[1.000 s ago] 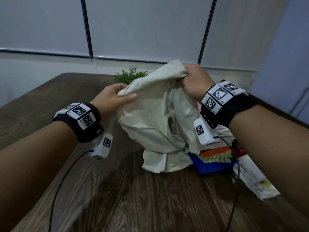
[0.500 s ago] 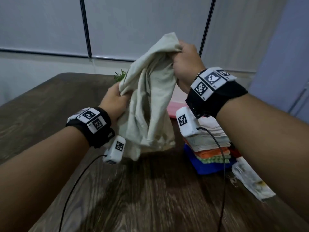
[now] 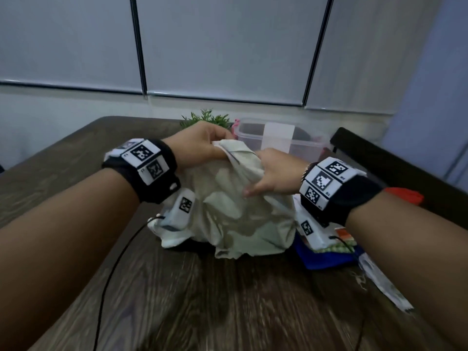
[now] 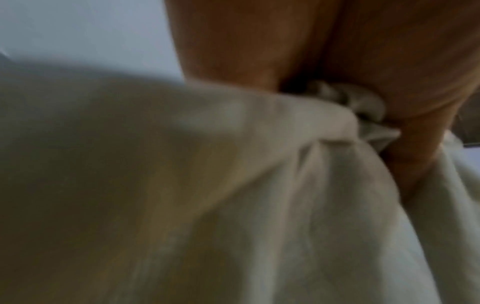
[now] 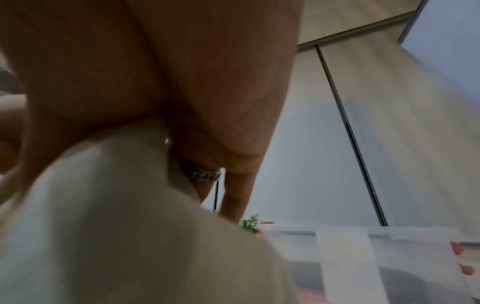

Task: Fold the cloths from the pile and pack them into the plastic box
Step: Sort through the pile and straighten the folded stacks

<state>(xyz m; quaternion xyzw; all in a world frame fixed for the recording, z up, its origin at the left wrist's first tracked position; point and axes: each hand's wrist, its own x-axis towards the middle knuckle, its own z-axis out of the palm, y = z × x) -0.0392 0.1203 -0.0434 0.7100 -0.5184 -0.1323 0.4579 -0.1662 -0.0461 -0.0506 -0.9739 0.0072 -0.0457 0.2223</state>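
A pale cloth (image 3: 235,209), soft and light by its look, was bunched on the worktop (image 3: 202,300), gripped at its top edge by both hands (image 3: 202,145) (image 3: 276,173); corners seemed the best holds.

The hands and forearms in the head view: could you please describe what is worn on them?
Both forearms are bare, without sleeves. The left hand and right hand each have a black wristband carrying white blocks with black square-code markers, plus a white camera pod underneath trailing a thin black cable.
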